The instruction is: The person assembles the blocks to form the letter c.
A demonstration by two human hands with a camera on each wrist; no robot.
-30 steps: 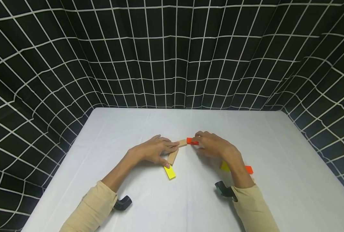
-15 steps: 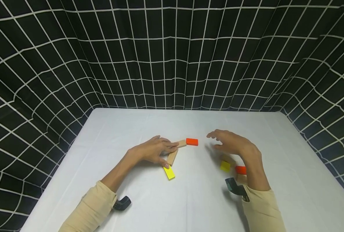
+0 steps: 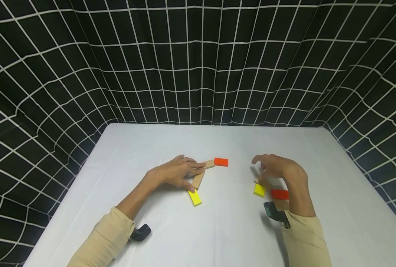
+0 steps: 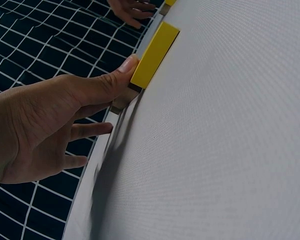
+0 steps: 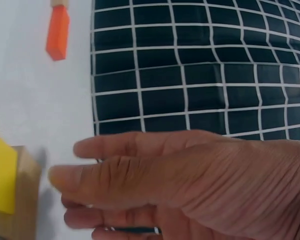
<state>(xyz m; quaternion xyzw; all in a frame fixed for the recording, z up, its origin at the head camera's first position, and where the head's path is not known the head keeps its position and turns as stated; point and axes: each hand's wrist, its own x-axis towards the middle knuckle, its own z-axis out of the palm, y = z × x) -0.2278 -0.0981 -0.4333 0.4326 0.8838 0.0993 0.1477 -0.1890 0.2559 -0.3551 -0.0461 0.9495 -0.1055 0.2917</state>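
On the white table, a bent row runs from a yellow block (image 3: 195,198) through a wooden block (image 3: 198,180) and a second wooden block (image 3: 210,164) to a red block (image 3: 221,162). My left hand (image 3: 176,173) rests on the row, its thumb on the yellow block and its fingers over the wooden ones. Over the loose blocks at the right hovers my right hand (image 3: 276,167), relaxed and holding nothing. Below it lie another yellow block (image 3: 259,190), another red block (image 3: 279,194) and plain wooden blocks (image 5: 27,195), partly hidden by the hand and forearm.
The white table (image 3: 144,144) ends at a black curtain (image 3: 198,66) with a white grid, which surrounds its back and sides. Dark curved wrist devices (image 3: 141,233) stick out from both beige sleeves (image 3: 104,237).
My right hand has let go of the red block at the row's end and moved right, then slightly toward me, over the loose blocks. My left hand has stayed in place.
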